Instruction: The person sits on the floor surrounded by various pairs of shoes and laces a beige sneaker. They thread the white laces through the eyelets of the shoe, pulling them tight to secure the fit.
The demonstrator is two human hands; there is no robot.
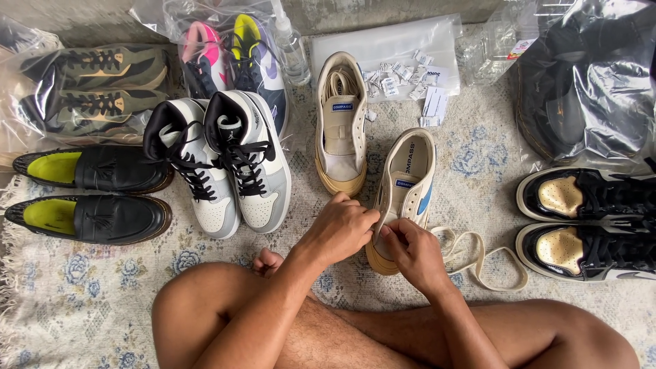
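Note:
I sit cross-legged on a patterned rug [89,301]. A cream low-top sneaker with a blue side mark [408,181] lies in front of me, toe toward me. My left hand [339,229] grips its left side near the toe. My right hand [413,249] pinches the cream shoelace [478,256] at the eyelets; the loose lace loops to the right on the rug. Its unlaced mate [340,123] lies just beyond, with a lace coiled inside.
Grey, white and black high-tops [225,160] stand to the left, beside black loafers with yellow-green insoles [89,195]. Bagged olive sneakers [89,89], colourful sneakers [232,58], a spray bottle [292,44] and small packets [403,82] lie behind. Black sneakers [591,222] and bagged black shoes [588,89] sit right.

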